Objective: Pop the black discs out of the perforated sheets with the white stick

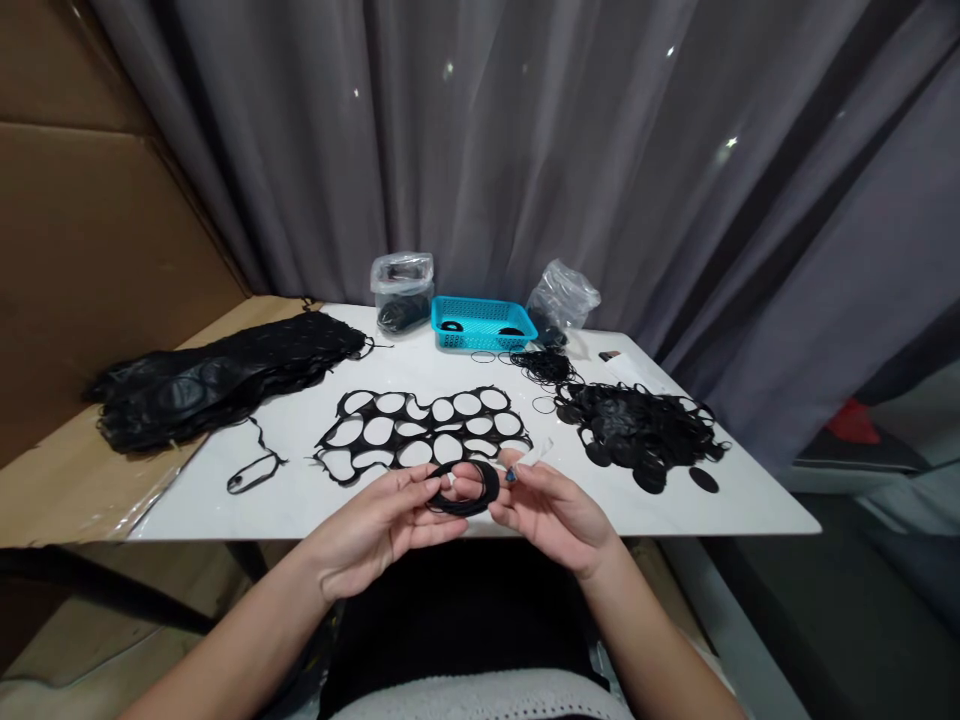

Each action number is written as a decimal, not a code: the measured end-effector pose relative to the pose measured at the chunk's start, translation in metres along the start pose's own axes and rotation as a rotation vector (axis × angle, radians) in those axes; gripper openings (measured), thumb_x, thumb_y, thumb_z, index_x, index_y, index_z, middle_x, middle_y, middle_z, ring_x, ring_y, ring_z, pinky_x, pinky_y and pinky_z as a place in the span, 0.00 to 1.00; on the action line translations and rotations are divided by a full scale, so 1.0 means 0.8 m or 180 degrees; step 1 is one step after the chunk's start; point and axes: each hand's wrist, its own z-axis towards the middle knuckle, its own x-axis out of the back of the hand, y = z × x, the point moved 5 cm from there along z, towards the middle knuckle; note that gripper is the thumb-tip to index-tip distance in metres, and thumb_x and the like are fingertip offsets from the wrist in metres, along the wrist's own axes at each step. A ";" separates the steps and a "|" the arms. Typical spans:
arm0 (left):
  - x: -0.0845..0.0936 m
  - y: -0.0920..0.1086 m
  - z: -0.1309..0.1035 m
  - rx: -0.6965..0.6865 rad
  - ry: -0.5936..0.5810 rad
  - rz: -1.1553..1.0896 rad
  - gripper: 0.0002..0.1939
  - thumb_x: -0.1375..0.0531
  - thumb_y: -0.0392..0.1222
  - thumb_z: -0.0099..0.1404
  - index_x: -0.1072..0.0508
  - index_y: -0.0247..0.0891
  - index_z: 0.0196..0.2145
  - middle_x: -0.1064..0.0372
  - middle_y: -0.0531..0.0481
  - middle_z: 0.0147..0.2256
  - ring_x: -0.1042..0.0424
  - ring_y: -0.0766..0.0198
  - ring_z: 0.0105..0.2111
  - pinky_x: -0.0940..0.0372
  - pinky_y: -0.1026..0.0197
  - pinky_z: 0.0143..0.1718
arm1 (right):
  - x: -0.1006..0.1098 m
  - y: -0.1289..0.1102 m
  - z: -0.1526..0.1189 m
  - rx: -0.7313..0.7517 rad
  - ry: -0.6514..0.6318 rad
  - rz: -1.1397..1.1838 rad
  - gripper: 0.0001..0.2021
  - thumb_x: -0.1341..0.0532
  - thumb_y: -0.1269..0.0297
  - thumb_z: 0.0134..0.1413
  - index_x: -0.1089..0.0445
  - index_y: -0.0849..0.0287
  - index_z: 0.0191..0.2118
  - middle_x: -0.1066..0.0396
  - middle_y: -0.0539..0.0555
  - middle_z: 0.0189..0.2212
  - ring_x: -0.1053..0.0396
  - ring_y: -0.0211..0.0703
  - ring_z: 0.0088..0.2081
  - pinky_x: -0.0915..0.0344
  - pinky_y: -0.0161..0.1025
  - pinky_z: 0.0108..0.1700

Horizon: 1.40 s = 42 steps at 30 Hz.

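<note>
A bundle of thin black rubber rings (pixel 491 487) is held over the table's front edge. My left hand (pixel 394 515) is closed on its left side, thumb above and fingers beneath. At the bundle's right edge, my right hand (pixel 555 510) pinches a small blue piece (pixel 511 474) with a whitish strip (pixel 536 452) sticking up from it; its exact kind is unclear. Just beyond both hands lies a black rubber sheet (pixel 390 428) with several round holes punched through it.
The white table (pixel 315 512) holds a stack of black sheets (pixel 232 375) at left and a pile of black discs and scraps (pixel 637 430) at right. Behind stand a blue basket (pixel 484 340), two clear plastic bags (pixel 403 285) (pixel 566 290) and a heap of thin rings (pixel 546 366).
</note>
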 end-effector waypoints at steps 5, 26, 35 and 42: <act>0.007 -0.003 -0.001 0.0048 0.0063 -0.0095 0.09 0.32 0.35 0.63 0.24 0.30 0.41 0.26 0.46 0.39 0.22 0.64 0.36 0.26 0.55 0.48 | -0.007 0.002 0.000 -0.0013 -0.0146 -0.0070 0.12 0.34 0.64 0.57 0.40 0.56 0.36 0.25 0.60 0.49 0.27 0.47 0.54 0.30 0.39 0.51; 0.045 0.046 -0.041 -0.1606 0.0756 0.3205 0.05 0.43 0.45 0.69 0.34 0.43 0.38 0.24 0.46 0.47 0.26 0.53 0.50 0.35 0.55 0.51 | 0.004 0.003 0.006 0.0285 0.0087 -0.1627 0.13 0.30 0.58 0.52 0.34 0.59 0.31 0.27 0.59 0.51 0.28 0.47 0.51 0.31 0.46 0.53; 0.106 0.166 -0.076 -0.1764 0.1514 0.5707 0.13 0.46 0.48 0.61 0.28 0.45 0.41 0.22 0.47 0.41 0.23 0.51 0.38 0.32 0.58 0.38 | 0.050 -0.006 0.135 0.0466 0.0456 -0.3044 0.10 0.37 0.59 0.55 0.30 0.60 0.39 0.25 0.59 0.44 0.29 0.38 0.27 0.34 0.35 0.24; 0.103 0.237 -0.037 -0.1249 0.1500 0.6015 0.11 0.47 0.48 0.58 0.28 0.45 0.35 0.26 0.51 0.30 0.30 0.59 0.26 0.38 0.63 0.28 | 0.047 -0.006 0.171 0.0528 0.0012 -0.3601 0.06 0.40 0.64 0.56 0.29 0.60 0.31 0.28 0.58 0.51 0.29 0.39 0.32 0.31 0.39 0.36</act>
